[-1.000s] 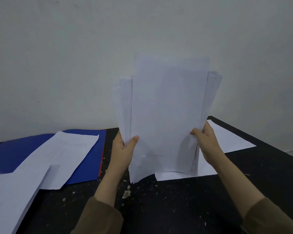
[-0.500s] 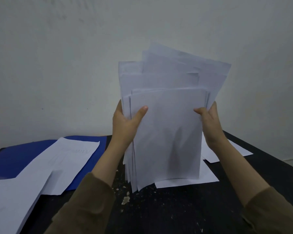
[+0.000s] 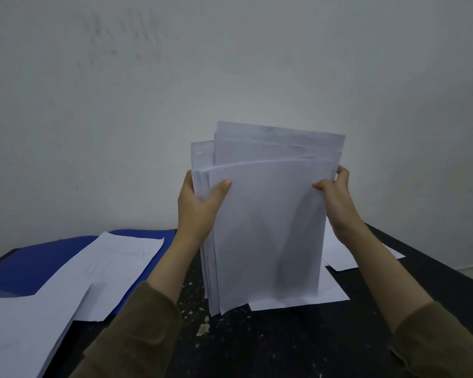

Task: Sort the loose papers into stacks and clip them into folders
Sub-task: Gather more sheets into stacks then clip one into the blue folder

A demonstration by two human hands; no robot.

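Head view, the only one I have: I see both hands gripping one upright stack of papers [image 3: 268,227] above the dark speckled surface [image 3: 270,347]. My left hand [image 3: 199,211] clasps the stack's left edge, thumb laid across the front sheet and fingers hidden behind. My right hand [image 3: 336,197] pinches the right edge near the top, thumb on the front. The sheets are uneven, several tops fanning out higher at the back. I cannot tell whether the bottom edge touches the loose sheet [image 3: 311,298] lying flat right behind it or hangs just above. Another sheet [image 3: 341,257] lies farther right, partly hidden by my right forearm. Over on the left a blue folder [image 3: 33,266] lies open on the surface with a printed page [image 3: 115,271] resting across it, and a second pile of papers [image 3: 19,328] sits at the near left corner, overlapping that page. Olive sleeves [image 3: 137,328] cover both forearms.
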